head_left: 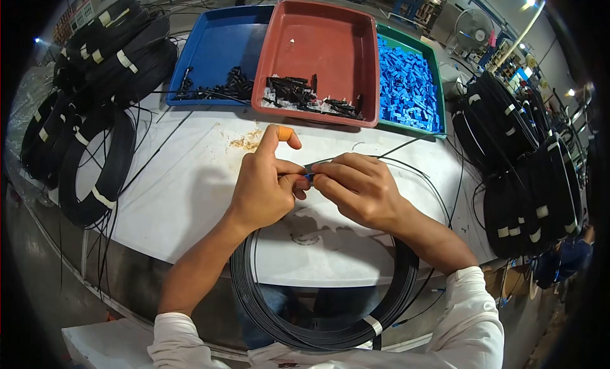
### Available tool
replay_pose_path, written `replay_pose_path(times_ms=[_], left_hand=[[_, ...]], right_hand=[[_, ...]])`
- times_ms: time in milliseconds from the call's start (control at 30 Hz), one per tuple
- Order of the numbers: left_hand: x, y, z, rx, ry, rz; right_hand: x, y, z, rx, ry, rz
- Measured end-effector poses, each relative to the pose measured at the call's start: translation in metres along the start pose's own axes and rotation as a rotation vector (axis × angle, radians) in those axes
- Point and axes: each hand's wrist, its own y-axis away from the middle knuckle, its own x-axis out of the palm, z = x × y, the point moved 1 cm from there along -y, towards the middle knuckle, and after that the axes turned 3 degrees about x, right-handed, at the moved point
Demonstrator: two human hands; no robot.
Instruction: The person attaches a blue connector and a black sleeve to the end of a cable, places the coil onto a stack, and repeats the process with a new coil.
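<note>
Over the middle of the table, my left hand [264, 184] and my right hand [359, 190] meet fingertip to fingertip. Between them shows a small blue connector [309, 177], mostly covered by the fingers. My left thumb and a finger pinch it, while the index finger, with an orange band [286, 134] round it, is raised and bent. The right fingers are closed on the connector's other side, by a thin black cable. Below both hands, a large coil of black cable [244, 286] hangs over the table's front edge, bound with white tape [373, 323].
A blue tray [219, 38] and a red tray [324, 29] with small black parts stand at the back. A green tray [438, 95] holds many blue pieces. Black cable coils lie at left [121, 159] and right [534, 197] on the white table [171, 197].
</note>
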Motion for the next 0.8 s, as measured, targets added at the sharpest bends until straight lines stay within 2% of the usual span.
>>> replay_pose_path(times_ms=[33,67,100,133,167,200,267,300,333,400,433,467,533,567,600,667,700,800], left_hand=[[0.001,0.001,0.002,0.171,-0.147,-0.052],[0.003,0.002,0.004,0.342,-0.295,-0.104],[0.003,0.003,0.005,0.348,-0.296,-0.100],[0.003,0.006,0.005,0.539,-0.476,-0.154],[0.003,0.008,0.004,0.727,-0.657,-0.209],[0.003,0.008,0.003,0.728,-0.663,-0.210],[0.001,0.004,0.004,0.412,-0.334,-0.164],[0.001,0.001,0.009,0.211,-0.127,-0.112],[0.000,0.000,0.009,0.214,-0.119,-0.112],[0.002,0.001,0.006,0.278,-0.267,-0.050],[0.004,0.004,0.009,0.470,-0.387,-0.101],[0.004,0.005,0.010,0.475,-0.388,-0.096],[0.001,0.007,0.004,0.864,-0.754,-0.172],[0.002,0.007,-0.002,0.961,-0.797,-0.232],[0.003,0.005,-0.003,0.971,-0.807,-0.242],[0.006,0.003,0.005,0.458,-0.307,-0.147],[0.004,-0.001,0.002,0.170,-0.045,-0.077],[-0.001,-0.006,0.016,0.000,0.074,0.017]], right_hand=[[-0.003,-0.001,0.001,0.053,0.013,0.105],[-0.005,-0.002,0.002,0.057,0.018,0.103],[-0.005,-0.003,0.001,0.277,-0.158,0.168],[-0.006,-0.006,0.001,0.493,-0.337,0.231],[-0.011,-0.012,0.004,0.625,-0.436,0.255],[-0.008,-0.011,0.004,0.622,-0.438,0.251],[0.001,-0.004,0.004,0.276,-0.161,0.082],[0.001,-0.001,0.004,0.168,-0.088,0.059],[0.001,-0.001,0.004,0.167,-0.083,0.065],[0.000,0.001,0.006,0.047,0.017,0.073],[0.000,0.003,0.006,0.159,-0.072,0.137],[-0.004,0.000,0.008,0.162,-0.067,0.134],[-0.011,-0.008,0.013,0.824,-0.457,0.243],[-0.007,-0.004,0.014,0.724,-0.401,0.106],[-0.010,-0.007,0.014,0.441,-0.217,0.016],[-0.008,-0.004,0.009,0.036,0.124,-0.053],[-0.004,-0.002,0.008,-0.016,0.116,-0.048],[0.004,0.002,0.002,-0.076,0.094,-0.023]])
